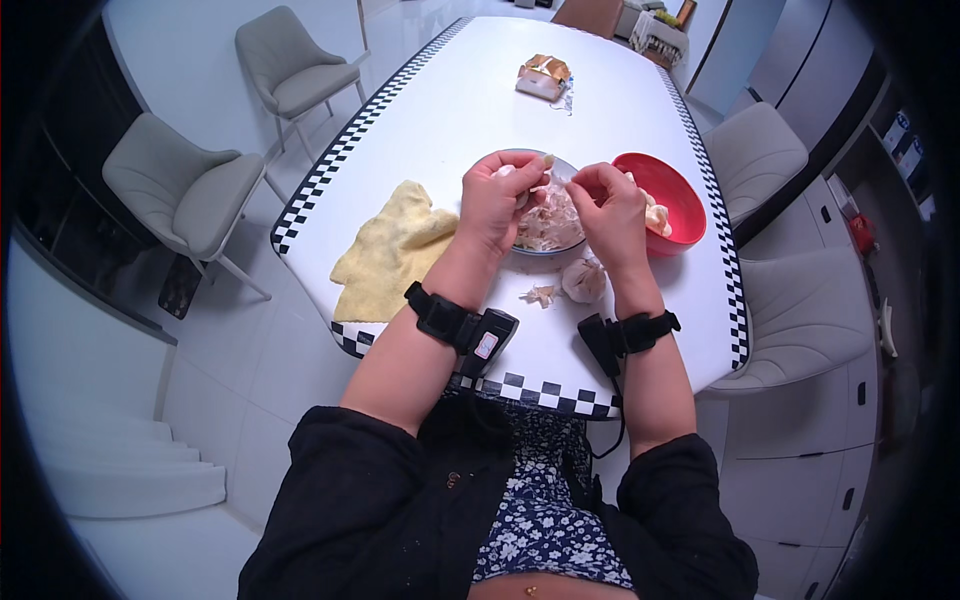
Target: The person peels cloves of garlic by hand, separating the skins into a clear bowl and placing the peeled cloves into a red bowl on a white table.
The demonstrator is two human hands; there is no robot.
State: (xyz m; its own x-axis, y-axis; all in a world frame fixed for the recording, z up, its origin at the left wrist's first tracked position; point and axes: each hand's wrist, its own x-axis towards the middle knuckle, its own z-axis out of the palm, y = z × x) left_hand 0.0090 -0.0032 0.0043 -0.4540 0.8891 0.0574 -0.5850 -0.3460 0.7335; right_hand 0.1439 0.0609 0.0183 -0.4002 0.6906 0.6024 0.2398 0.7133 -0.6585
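Note:
My left hand (501,196) is closed on garlic cloves; one clove tip (548,160) shows between thumb and index finger, and paler pieces show among the curled fingers. My right hand (611,214) is just to the right, its thumb and fingertips pinched together near a thin, pale bit that looks like skin. Both hands are above a round bowl (551,217) with a blue rim, which holds a heap of papery garlic skins. Beside it, partly behind my right hand, stands a red bowl (681,199) with peeled cloves (658,219) in it. A whole garlic bulb (583,280) lies near my right wrist.
A crumpled yellow cloth (394,251) lies left of the bowls on the white table (450,112) with a checkered edge. Garlic skin scraps (540,295) are beside the bulb. An opened package (544,77) stands farther back. Grey chairs (307,75) flank the table on both sides.

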